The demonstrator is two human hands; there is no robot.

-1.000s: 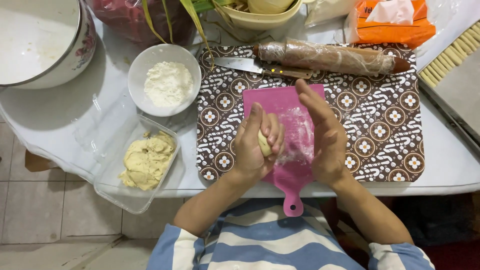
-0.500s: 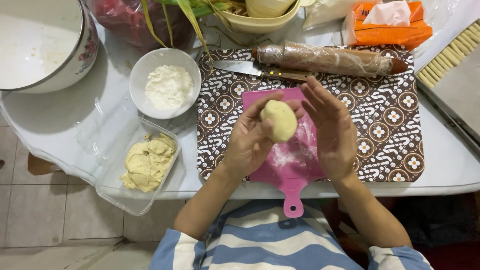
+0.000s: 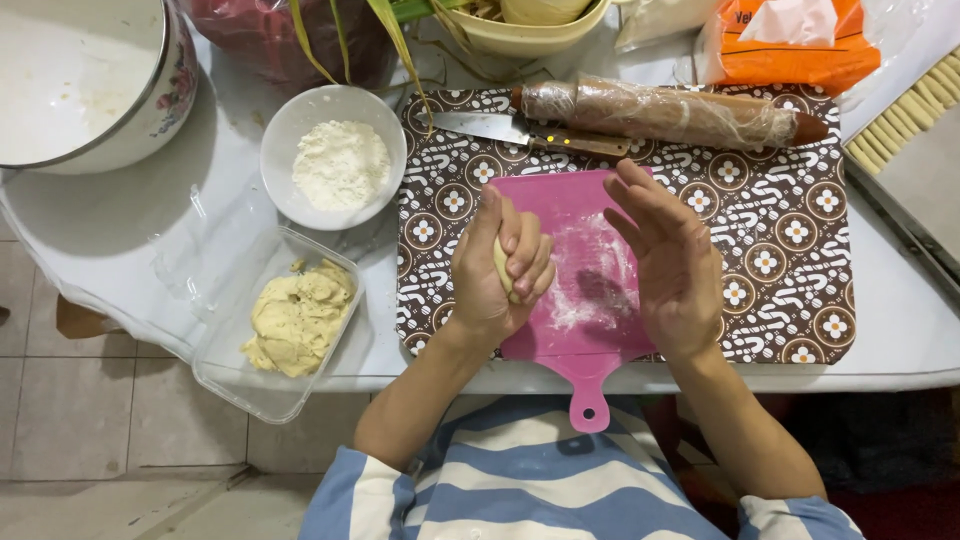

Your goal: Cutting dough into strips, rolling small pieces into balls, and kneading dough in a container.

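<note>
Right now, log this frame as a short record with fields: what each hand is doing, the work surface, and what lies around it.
left hand: left hand closed around a piece of dough, held above the board
right hand: right hand open, palm toward the left, holding nothing
work surface: pink cutting board, dusted with flour, on a patterned mat
behind board: knife and plastic-wrapped rolling pin
left of mat: white bowl of flour; clear tub of dough
far left: large white pot

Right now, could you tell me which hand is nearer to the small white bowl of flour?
Left. The left hand, closed around a dough lump, is just right of the bowl; the right hand is open farther right.
</note>
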